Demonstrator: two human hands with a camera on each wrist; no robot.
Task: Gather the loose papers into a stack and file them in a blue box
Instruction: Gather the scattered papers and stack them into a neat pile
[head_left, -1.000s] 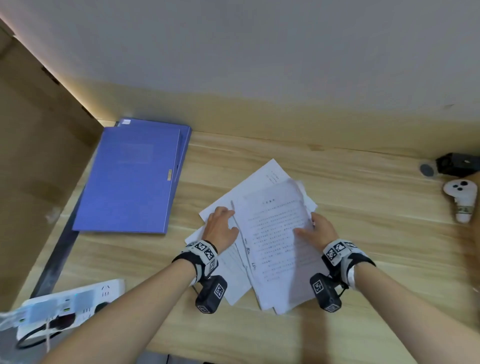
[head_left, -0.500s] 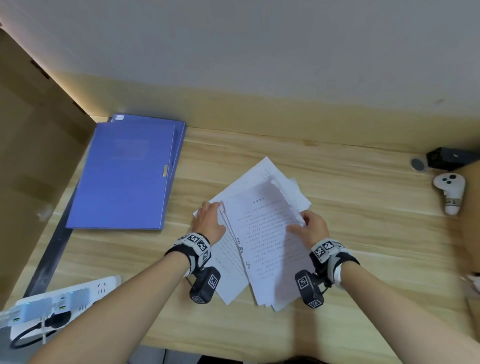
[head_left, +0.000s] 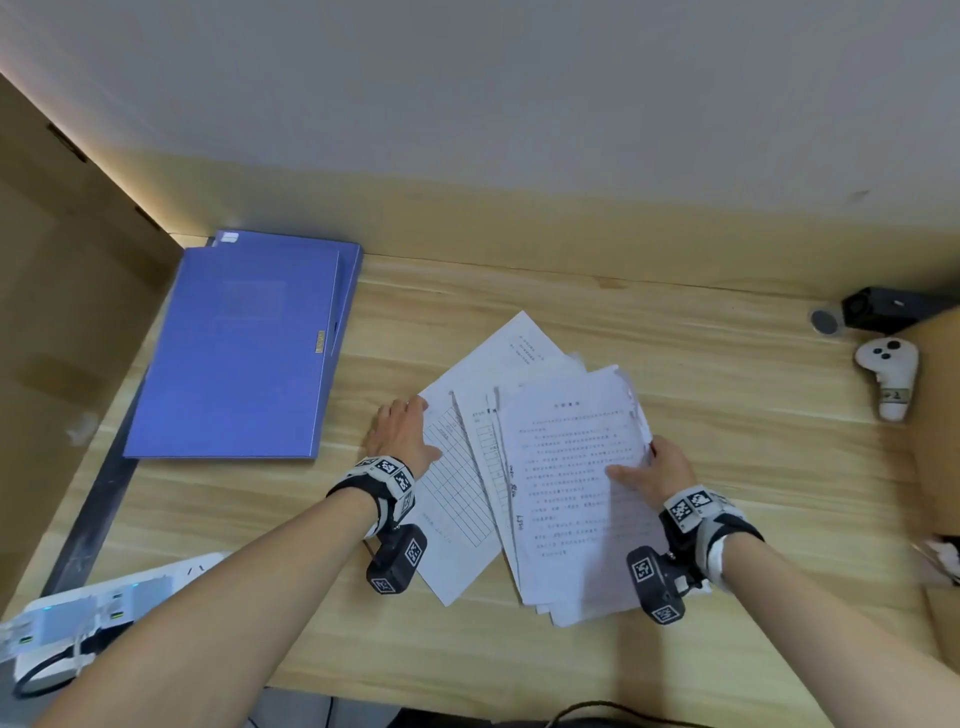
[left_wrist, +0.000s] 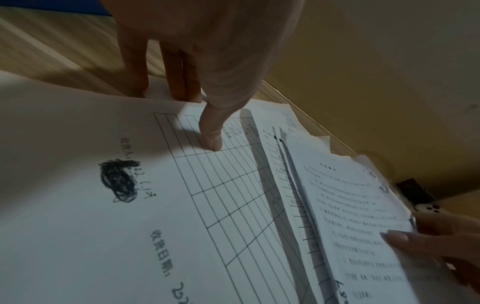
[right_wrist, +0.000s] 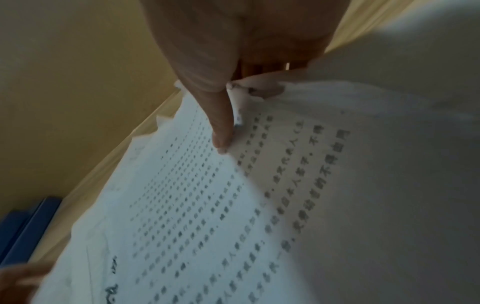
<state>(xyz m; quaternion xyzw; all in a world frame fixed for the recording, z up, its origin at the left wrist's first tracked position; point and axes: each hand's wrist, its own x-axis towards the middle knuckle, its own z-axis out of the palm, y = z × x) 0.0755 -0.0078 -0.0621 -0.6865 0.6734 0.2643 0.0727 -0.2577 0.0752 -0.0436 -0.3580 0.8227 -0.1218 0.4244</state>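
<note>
Loose papers (head_left: 524, 467) are lying fanned on the wooden desk (head_left: 727, 405), between both hands. Left hand (head_left: 402, 436) is resting flat at their left edge, fingers straight, thumb pressing the ruled sheet. Right hand (head_left: 657, 470) is pinching the top sheets' right edge. One blue box (head_left: 244, 348) is lying closed, left of the papers.

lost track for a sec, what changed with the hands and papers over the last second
The left hand slid off the sheets to their left edge, uncovering a gridded form. The right hand took the top printed sheets by their right edge. The blue box stayed shut.
</note>
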